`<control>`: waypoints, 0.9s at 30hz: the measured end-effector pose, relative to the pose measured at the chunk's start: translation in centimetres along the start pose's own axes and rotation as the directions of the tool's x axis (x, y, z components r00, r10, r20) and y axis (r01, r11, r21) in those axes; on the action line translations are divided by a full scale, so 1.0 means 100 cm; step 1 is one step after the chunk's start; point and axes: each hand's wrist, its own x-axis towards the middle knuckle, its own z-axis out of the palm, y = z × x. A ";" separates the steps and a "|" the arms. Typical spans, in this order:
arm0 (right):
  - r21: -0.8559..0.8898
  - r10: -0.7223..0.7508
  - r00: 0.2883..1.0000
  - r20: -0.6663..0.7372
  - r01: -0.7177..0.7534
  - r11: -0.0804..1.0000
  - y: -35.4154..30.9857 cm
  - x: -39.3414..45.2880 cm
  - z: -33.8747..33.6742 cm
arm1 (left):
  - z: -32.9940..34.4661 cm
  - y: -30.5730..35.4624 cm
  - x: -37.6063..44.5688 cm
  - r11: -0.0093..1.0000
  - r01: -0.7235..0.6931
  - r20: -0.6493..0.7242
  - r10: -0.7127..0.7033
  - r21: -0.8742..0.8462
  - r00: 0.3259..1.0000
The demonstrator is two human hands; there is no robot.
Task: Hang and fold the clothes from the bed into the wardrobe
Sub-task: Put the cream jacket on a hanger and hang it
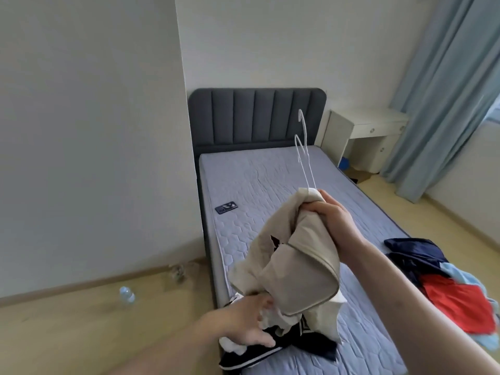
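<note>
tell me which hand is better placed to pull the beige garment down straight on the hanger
Left. The left hand already touches the beige garment at its lower folds; the right hand grips its top with the hanger.

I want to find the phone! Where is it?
In the head view, the phone lies flat on the mattress near its left edge, about halfway up the bed, up and to the left of the beige garment.

Clothes pile (pixel 457 290) cut by right edge; hanger (pixel 304 155) base hidden in beige garment (pixel 292 263); bottle (pixel 127 295) blurred.
</note>
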 end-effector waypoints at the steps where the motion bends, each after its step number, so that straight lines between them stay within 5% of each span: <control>1: 0.041 0.018 1.000 0.015 -0.018 0.999 -0.003 0.000 0.007 | 0.008 0.006 0.003 1.000 -0.013 -0.030 0.012 -0.024 0.999; 5: 0.245 0.092 0.994 0.059 -0.104 0.964 -0.014 -0.003 0.034 | 0.019 0.035 0.014 0.968 0.209 -0.102 -0.224 -0.137 0.969; 7: 0.317 0.114 0.989 0.092 -0.138 0.938 -0.021 -0.003 0.041 | 0.007 0.049 0.032 0.922 0.278 0.030 -0.281 -0.271 0.959; 9: 0.364 0.131 0.982 0.136 -0.173 0.915 -0.028 -0.005 0.040 | -0.014 0.058 0.042 0.930 0.314 0.229 -0.269 -0.192 0.936; 11: 0.375 0.132 0.981 0.145 -0.178 0.910 -0.035 -0.006 0.028 | -0.033 0.043 0.050 0.944 0.292 0.051 -0.287 -0.157 0.956; 12: 0.360 0.129 0.983 0.129 -0.167 0.918 -0.038 -0.006 0.017 | -0.044 0.034 0.053 0.946 0.287 -0.178 -0.312 -0.152 0.933; 14: 0.269 0.118 0.991 0.064 -0.131 0.954 -0.041 -0.005 -0.010 | -0.058 0.003 0.037 0.963 0.174 -0.589 -0.265 -0.208 0.763; 15: 0.187 0.098 0.995 0.017 -0.100 0.977 -0.041 -0.005 -0.024 | -0.067 -0.010 0.028 0.969 0.110 -0.689 -0.234 -0.220 0.686; 19: -0.227 0.013 0.977 -0.214 -0.062 0.972 -0.025 -0.009 -0.065 | -0.126 -0.036 -0.006 0.981 0.065 -0.745 -0.180 -0.181 0.643; 27: -0.506 -0.083 0.890 -0.448 -0.176 0.845 0.023 0.002 -0.072 | -0.203 0.036 -0.040 0.992 -0.123 -0.811 0.045 -0.033 0.583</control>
